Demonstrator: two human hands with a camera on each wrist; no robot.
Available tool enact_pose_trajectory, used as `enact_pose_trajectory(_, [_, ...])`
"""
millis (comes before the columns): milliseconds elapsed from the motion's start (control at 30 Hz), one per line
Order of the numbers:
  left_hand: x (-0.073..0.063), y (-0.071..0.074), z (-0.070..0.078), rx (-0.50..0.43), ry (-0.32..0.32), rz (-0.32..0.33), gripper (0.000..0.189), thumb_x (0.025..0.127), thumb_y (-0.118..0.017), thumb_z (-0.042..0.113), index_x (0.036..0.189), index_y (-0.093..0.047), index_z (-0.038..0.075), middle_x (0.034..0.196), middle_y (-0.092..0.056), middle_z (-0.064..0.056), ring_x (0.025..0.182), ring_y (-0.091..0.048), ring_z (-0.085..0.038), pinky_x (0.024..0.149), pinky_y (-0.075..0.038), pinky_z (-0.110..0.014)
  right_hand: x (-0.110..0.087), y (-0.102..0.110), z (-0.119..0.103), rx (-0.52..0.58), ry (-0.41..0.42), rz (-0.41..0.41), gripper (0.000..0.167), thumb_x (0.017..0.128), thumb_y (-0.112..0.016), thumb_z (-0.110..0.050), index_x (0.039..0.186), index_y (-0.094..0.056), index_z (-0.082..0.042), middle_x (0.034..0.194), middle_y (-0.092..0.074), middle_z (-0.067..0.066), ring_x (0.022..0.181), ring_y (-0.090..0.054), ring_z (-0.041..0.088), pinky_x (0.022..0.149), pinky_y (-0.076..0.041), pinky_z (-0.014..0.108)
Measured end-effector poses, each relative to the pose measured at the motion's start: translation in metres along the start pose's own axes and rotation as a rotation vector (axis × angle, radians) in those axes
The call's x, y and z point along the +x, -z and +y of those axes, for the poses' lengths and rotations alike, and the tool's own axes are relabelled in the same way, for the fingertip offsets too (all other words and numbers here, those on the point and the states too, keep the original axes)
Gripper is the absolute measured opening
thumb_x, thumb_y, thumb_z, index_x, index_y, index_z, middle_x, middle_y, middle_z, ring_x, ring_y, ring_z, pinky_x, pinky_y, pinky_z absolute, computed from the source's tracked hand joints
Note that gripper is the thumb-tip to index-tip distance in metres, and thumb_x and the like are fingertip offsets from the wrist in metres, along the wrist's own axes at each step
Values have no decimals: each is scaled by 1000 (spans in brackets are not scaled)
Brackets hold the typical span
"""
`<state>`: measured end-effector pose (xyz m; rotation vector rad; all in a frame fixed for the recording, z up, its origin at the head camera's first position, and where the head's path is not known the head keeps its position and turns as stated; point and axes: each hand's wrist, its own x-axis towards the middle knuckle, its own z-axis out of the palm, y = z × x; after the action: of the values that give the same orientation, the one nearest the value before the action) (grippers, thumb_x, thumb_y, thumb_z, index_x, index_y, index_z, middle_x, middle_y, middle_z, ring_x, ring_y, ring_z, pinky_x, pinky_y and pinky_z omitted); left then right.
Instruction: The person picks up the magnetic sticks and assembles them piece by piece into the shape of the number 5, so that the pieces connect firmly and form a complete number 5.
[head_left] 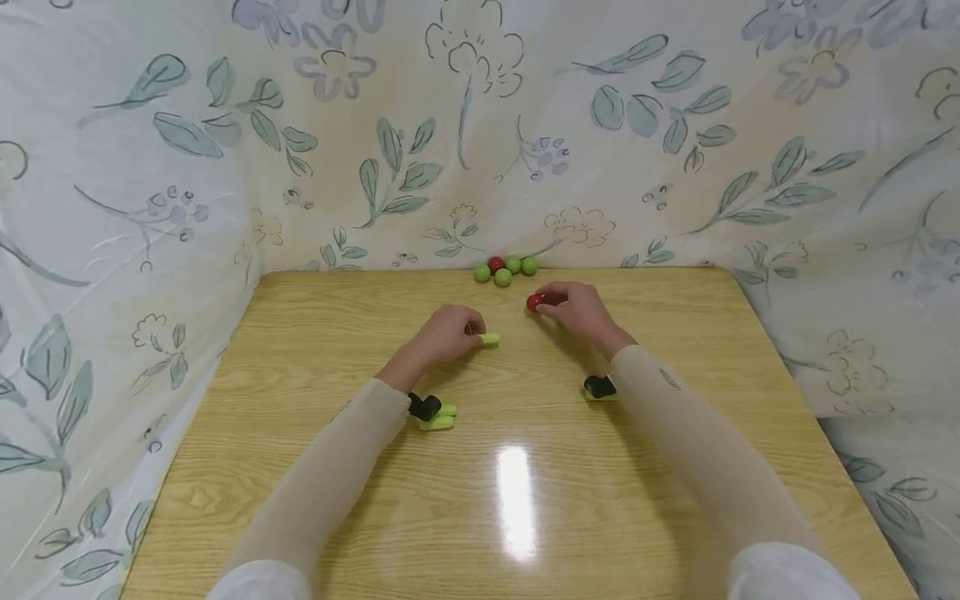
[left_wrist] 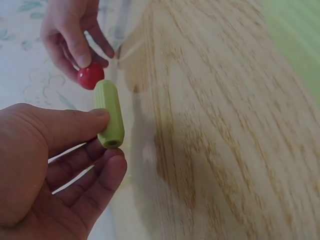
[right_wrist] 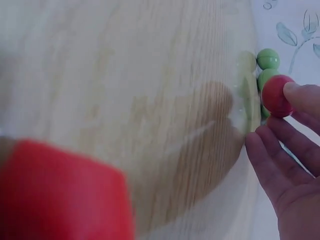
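My left hand (head_left: 448, 333) pinches a short light-green ribbed rod (left_wrist: 110, 115) between thumb and fingers, above the wooden table. The rod's near end has a small dark hole, seen in the left wrist view. Over to the right, my right hand (head_left: 579, 310) holds a shiny red ball (right_wrist: 276, 96) with thumb and fingertips. Ball and rod are close in the left wrist view; whether they touch I cannot tell. In the head view the red ball (head_left: 534, 302) is right of and beyond the rod (head_left: 490, 339), with a gap between them.
At the table's back edge lie several green balls (head_left: 503, 277) and another red ball (head_left: 496, 264). Light-green rods (head_left: 438, 423) are near my left forearm, another light-green piece (head_left: 600, 397) by my right. A blurred red object (right_wrist: 65, 195) is close to the right wrist camera. Floral cloth (head_left: 480, 167) surrounds the table (head_left: 360, 483).
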<state>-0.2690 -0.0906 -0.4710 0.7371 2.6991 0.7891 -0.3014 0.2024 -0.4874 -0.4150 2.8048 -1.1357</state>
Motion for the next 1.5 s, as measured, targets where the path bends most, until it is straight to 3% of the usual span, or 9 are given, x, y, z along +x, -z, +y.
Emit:
enact_pose_trajectory(600, [6,3,8,-29,22,0,8,102,-75,10,109,-79,7,95,-71,-4,86,-63,-21,75,-54,-34,-19,-6,-14,23,13,-18,30,104,-78,-18,131,-76,-6,120,-77,11,111,-72,27,97,-58,46])
enact_pose_trajectory(967, [11,3,8,12,6,-1,11,102,-75,9,111,-80,7,100,-73,-4,93,-64,-21,85,-54,-36,-26,-10,-16,40,-22,-51,32,104,-77,-19,134,-75,-8,122,-77,9,113,-70,27,100,-57,45])
enact_pose_trajectory(1500, [22,-1,10,21,5,-11,11,101,-75,10,111,-80,7,100,-73,-4,94,-65,-21,86,-54,-36,-34,-17,-19,4,28,-80,27,103,-78,-18,129,-77,-9,116,-77,7,108,-72,24,97,-58,44])
